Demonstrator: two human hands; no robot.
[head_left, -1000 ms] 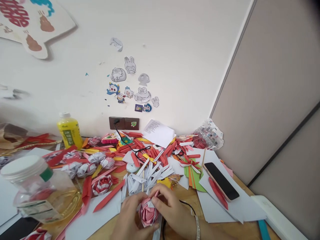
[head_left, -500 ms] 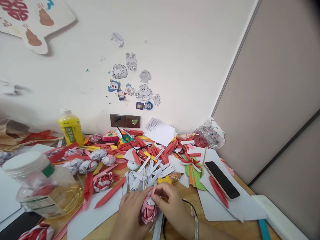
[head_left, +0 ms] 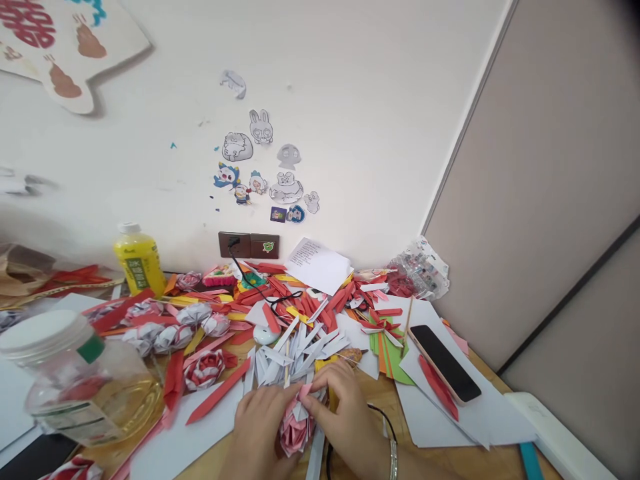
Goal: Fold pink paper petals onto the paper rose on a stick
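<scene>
A pink and white folded-paper flower [head_left: 296, 430] sits between both hands at the bottom centre. My left hand [head_left: 260, 427] is wrapped round its left side, with its lower fingers hidden. Thumb and forefinger of my right hand [head_left: 345, 410] pinch a small pink strip at the flower's top. Just beyond the hands lies a pile of folded white paper strips [head_left: 300, 350], beside a yellow piece [head_left: 326, 364]. To the left are a red and white paper flower [head_left: 205, 369] and a long red strip [head_left: 219, 392].
A lidded clear jar [head_left: 95, 393] and a yellow bottle [head_left: 140, 262] stand at the left. At the right, a phone [head_left: 445, 363] lies on white sheets [head_left: 430, 423]. A black cable [head_left: 383, 412] runs beside my right hand. Red strips cover the table's back.
The flower has tilted slightly and shifted a little down and left. My right fingers have moved slightly over the pink strip at its top. The view has shifted slightly.
</scene>
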